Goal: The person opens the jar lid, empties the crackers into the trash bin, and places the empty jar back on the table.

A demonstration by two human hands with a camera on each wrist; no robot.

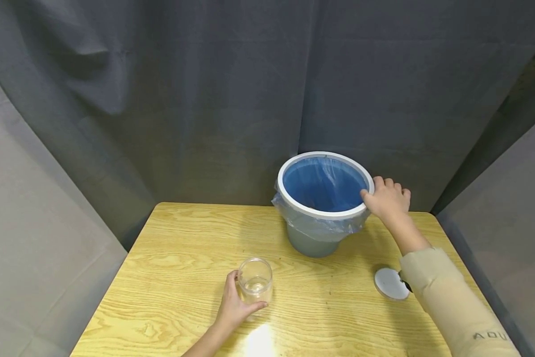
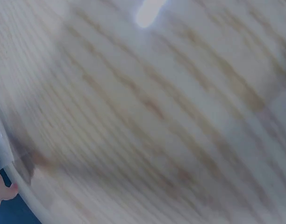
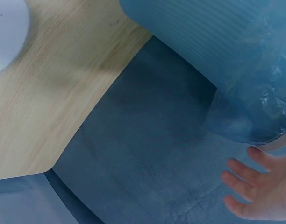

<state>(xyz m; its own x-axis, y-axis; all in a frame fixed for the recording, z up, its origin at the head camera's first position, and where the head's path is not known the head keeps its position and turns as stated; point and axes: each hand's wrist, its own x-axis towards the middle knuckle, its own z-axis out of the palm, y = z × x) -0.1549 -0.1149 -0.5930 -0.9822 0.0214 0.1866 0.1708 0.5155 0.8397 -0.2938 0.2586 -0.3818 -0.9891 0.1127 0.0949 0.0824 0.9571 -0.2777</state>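
Note:
My left hand [image 1: 237,306] holds a clear, open-topped plastic jar [image 1: 255,282] at the front middle of the wooden table, fingers on its left side and thumb across its near side. In the left wrist view only a bit of clear plastic and some fingers [image 2: 2,192] show at the left edge. My right hand [image 1: 388,199] is at the right side of a trash bin [image 1: 313,243] with a white rim and a clear liner bag [image 1: 318,227]. Its thumb overlaps the rim in the head view. Spread fingers [image 3: 243,184] show beside the rim in the right wrist view.
A flat white disc [image 1: 391,283] lies on the table [image 1: 169,277], beside my right sleeve [image 1: 450,302]. The bin stands near the table's back edge. Dark grey curtains [image 1: 205,99] hang behind, with lighter grey panels [image 1: 35,223] at both sides.

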